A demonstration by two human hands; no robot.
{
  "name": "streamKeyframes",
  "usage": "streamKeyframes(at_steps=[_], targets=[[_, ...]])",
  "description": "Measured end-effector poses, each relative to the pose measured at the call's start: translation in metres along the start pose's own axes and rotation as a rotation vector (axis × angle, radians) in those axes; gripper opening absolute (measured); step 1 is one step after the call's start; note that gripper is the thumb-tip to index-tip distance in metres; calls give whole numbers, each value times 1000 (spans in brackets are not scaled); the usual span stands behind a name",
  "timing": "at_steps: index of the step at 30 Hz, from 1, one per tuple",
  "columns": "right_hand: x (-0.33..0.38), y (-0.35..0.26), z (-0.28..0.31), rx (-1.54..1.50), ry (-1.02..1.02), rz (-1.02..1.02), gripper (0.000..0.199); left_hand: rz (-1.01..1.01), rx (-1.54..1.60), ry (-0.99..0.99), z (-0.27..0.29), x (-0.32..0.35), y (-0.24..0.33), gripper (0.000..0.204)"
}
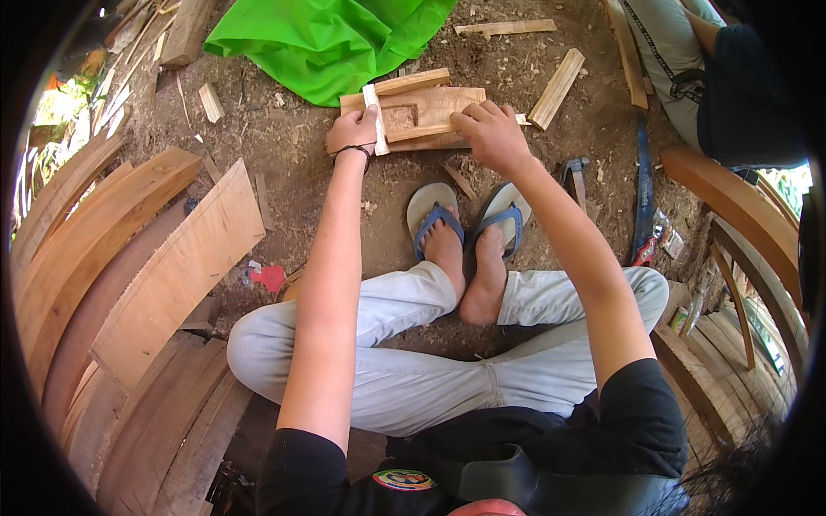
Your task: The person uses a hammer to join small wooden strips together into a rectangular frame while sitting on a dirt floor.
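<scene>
On the ground beyond my feet lies a flat wooden board [469, 96] with narrow strips of wood set on it like a small frame. My left hand [351, 134] is closed on a pale upright strip [376, 120] at the frame's left end, thumb on top. At the other end, my right hand [495, 138] grips the near long strip [422, 132]; its fingertips are partly hidden. A far strip [413, 82] runs along the opposite side at a slight slant. Between the strips, a brown rectangular patch shows.
A green cloth [318, 43] lies just beyond the frame. Loose wood offcuts [556, 89], a hammer [577, 181] and a long blue blade [644, 181] are on the right. Stacked boards [181, 267] flank my left. Another person's leg [667, 60] is at the upper right.
</scene>
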State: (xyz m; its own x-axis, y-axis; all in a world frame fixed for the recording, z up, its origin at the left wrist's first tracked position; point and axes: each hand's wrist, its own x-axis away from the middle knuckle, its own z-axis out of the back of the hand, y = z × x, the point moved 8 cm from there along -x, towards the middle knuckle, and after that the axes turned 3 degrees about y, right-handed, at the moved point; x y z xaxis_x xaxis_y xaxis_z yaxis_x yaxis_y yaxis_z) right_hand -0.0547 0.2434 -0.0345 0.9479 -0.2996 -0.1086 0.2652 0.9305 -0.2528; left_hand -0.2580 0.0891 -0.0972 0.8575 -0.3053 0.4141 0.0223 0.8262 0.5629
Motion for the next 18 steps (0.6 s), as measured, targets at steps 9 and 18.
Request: streamKeyframes(at_steps=[9, 18], targets=[[3, 4, -6, -51, 27, -3, 27, 211, 380, -206, -14, 17, -4, 44], [6, 4, -9, -88, 9, -48, 35, 247, 552, -319, -19, 18, -13, 46]])
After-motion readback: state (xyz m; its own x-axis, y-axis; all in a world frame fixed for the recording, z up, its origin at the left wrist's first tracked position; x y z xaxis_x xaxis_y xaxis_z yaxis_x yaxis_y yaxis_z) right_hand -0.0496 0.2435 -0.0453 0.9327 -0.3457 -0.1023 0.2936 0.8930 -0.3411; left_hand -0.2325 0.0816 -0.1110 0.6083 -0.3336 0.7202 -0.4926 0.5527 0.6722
